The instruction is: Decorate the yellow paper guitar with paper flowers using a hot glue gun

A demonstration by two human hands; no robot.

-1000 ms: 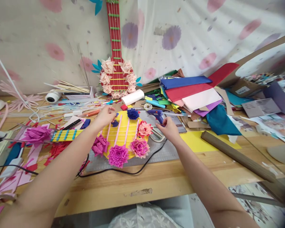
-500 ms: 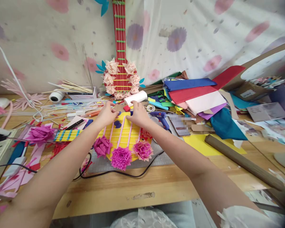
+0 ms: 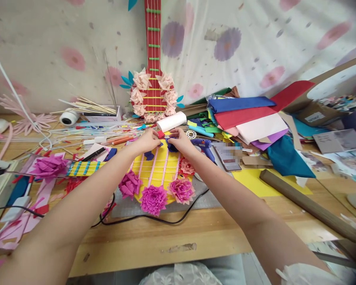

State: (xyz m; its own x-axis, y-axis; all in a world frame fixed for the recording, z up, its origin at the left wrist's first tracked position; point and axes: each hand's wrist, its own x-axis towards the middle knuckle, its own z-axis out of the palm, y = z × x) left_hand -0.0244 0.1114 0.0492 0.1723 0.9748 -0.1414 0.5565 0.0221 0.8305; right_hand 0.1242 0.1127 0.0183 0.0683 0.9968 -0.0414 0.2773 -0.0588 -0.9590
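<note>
A yellow craft guitar [image 3: 172, 163] lies on a grey mat [image 3: 127, 211], with pink strips across its body and paper flowers round the edge. Over the body's far side, my right hand [image 3: 181, 141] pinches a dark blue paper piece [image 3: 172, 147]. My left hand [image 3: 148, 141] is closed at the fingertips just left of it, with a bit of dark blue at the tips; whether that is a separate piece I cannot tell. Another dark blue scrap [image 3: 149, 155] rests on the yellow body below my left hand. A magenta flower [image 3: 153, 199] sits on the near edge.
Behind stands a red craft guitar [image 3: 154, 93] with peach flowers. A blue glue gun [image 3: 205, 148] and a phone [image 3: 227, 156] lie to the right, near folded coloured paper [image 3: 243, 105]. A black cord [image 3: 154, 219] runs along the front. A white roll [image 3: 172, 121] lies beyond my hands.
The view has shifted slightly. My hands have stayed over the far side of the yellow guitar, and more of the dark blue piece shows in my right fingers.
</note>
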